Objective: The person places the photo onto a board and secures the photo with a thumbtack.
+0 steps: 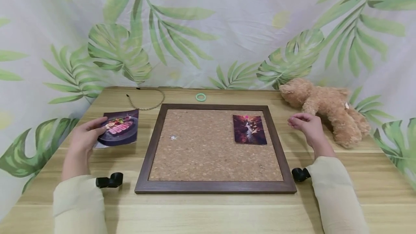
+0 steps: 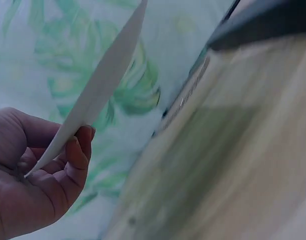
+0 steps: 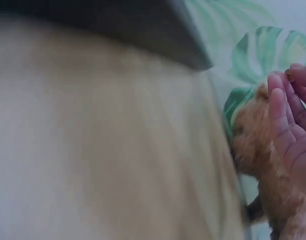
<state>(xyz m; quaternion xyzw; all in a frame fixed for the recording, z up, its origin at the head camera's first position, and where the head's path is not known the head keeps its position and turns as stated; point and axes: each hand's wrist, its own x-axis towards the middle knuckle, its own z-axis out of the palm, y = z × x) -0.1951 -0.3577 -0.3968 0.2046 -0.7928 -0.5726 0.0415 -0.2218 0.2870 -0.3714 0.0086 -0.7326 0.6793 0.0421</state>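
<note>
My left hand (image 1: pixel 83 133) grips a photo (image 1: pixel 121 130) of sliced meat on a dark plate by its left edge, raised left of the framed cork board (image 1: pixel 204 161). In the left wrist view the photo (image 2: pixel 100 82) appears edge-on, its pale back between thumb and fingers. Right of the board, my right hand (image 1: pixel 307 127) is raised off the table. Its thumb and finger pinch a small orange-brown pin-like piece (image 3: pixel 289 76), too small to make out fully. A dark reddish photo (image 1: pixel 249 131) hangs at the board's upper right under a pink pin (image 1: pixel 246 117).
A small whitish, shiny cluster (image 1: pixel 173 138) lies on the cork's left side. Behind the board are a green ring (image 1: pixel 200 97) and a thin chain-like band (image 1: pixel 162 100) with black tips. A brown teddy bear (image 1: pixel 328 105) lies at the right, near the patterned curtain (image 1: pixel 195 28).
</note>
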